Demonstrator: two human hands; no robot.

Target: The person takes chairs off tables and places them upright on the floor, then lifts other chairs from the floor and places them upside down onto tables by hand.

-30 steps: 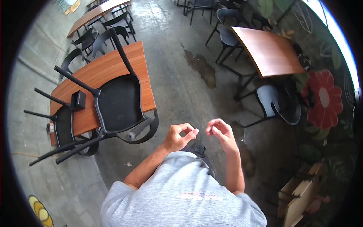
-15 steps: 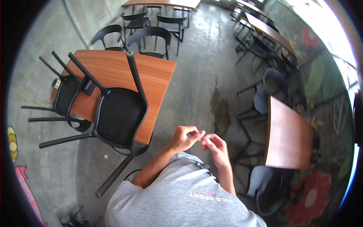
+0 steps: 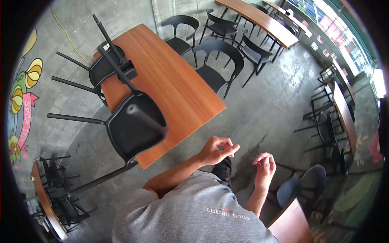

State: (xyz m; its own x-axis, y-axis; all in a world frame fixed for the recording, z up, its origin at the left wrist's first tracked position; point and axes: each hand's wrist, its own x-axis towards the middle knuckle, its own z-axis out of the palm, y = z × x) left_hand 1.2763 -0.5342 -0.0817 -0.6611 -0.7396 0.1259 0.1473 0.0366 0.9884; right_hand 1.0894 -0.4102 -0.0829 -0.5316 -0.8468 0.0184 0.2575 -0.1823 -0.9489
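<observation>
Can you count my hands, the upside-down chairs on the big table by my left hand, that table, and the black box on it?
Hands: 2 (left hand, right hand)
Upside-down black chairs: 2 (nearer chair, farther chair)
Brown wooden table: 1
Black box: 1
Total: 6

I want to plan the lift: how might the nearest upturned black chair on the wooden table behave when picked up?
The nearest black chair will probably stay stiff, given its straight legs and shell-like seat. It may tip, as its seat appears to overhang the wooden table. Its splayed legs could snag the neighbouring upturned chair.
</observation>
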